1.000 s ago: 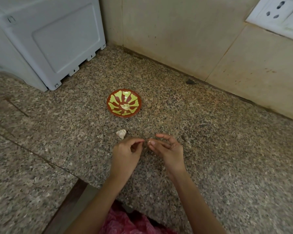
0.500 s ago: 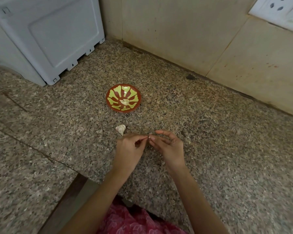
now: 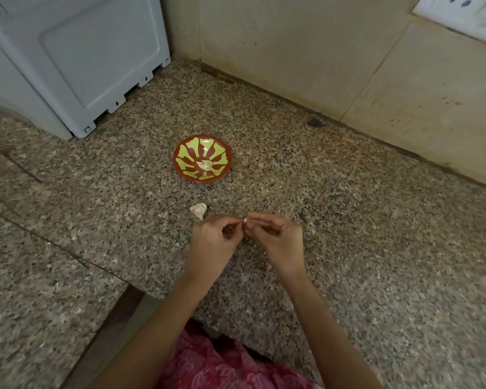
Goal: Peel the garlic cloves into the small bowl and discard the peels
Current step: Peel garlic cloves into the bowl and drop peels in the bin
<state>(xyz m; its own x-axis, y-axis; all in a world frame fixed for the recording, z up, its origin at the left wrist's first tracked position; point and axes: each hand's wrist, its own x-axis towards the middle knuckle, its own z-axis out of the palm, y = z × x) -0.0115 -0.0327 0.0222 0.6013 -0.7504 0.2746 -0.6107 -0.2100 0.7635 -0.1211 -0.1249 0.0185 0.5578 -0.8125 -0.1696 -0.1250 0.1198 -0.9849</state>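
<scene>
A small red bowl (image 3: pixel 202 160) with a yellow-green petal pattern sits on the granite counter, with pale peeled garlic pieces (image 3: pixel 204 165) at its centre. Nearer to me, a whitish piece of garlic bulb (image 3: pixel 198 210) lies on the counter just left of my hands. My left hand (image 3: pixel 215 242) and my right hand (image 3: pixel 275 238) meet fingertip to fingertip and pinch one small garlic clove (image 3: pixel 245 220) between them. Most of the clove is hidden by the fingers.
A white appliance (image 3: pixel 68 60) stands at the back left on the speckled granite counter (image 3: pixel 376 248). A tiled wall (image 3: pixel 306 51) runs behind, with a white socket plate (image 3: pixel 460 15) at top right. A dark chip (image 3: pixel 314 122) lies by the wall. The counter's front edge is near my body.
My hands have stayed together at the same spot, working the clove between the fingertips; a pale tip of it now shows. The camera has shifted slightly.
</scene>
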